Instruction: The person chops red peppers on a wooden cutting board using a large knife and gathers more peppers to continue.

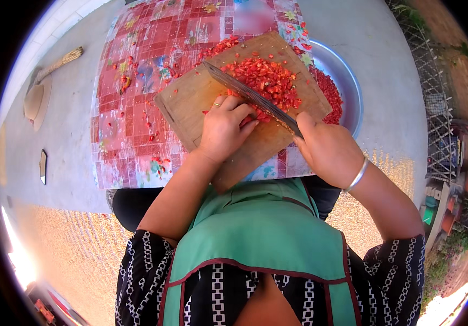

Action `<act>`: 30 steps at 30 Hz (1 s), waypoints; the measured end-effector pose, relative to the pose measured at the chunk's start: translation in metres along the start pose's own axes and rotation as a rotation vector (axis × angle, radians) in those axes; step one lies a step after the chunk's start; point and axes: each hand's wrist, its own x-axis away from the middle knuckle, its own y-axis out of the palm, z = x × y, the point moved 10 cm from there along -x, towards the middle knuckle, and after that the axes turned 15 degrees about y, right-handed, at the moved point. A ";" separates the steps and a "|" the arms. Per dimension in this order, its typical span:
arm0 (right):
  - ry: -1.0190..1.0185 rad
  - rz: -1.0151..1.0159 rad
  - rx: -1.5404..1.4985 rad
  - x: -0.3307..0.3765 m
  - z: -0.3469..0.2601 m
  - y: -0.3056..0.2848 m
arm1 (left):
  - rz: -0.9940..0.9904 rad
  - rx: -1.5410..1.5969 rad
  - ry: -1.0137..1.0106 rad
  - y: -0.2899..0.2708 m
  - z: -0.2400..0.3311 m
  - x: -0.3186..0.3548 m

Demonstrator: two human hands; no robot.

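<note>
My right hand (329, 149) is closed round the handle of a large dark-bladed kitchen knife (250, 93). The blade slants up and left across a wooden cutting board (190, 111). Close against the blade's near side, my left hand (225, 124) presses bent fingers down on red peppers (261, 115), which show only in part beneath the fingertips. Beyond the blade lies a heap of chopped red peppers (269, 79) with pale seeds. The board sits at an angle on a low table with a red checked cloth (117, 119).
Right of the board, a metal basin (353, 92) holds many chopped red peppers. Red scraps dot the cloth. A hat (37, 103), a stick-like handle (62, 61) and a phone-like object (43, 167) lie on the floor at left. Grain (76, 233) is spread on the floor. A wire fence (435, 103) runs along the right.
</note>
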 end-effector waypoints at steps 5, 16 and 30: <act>0.033 -0.072 0.044 -0.014 0.001 0.023 | -0.013 0.010 -0.006 0.005 -0.003 -0.002; 0.017 -0.032 -0.045 0.005 0.003 -0.008 | 0.007 0.019 -0.073 0.002 -0.010 0.005; -0.041 0.076 -0.115 -0.015 -0.003 0.010 | 0.056 0.020 -0.051 -0.004 -0.003 0.005</act>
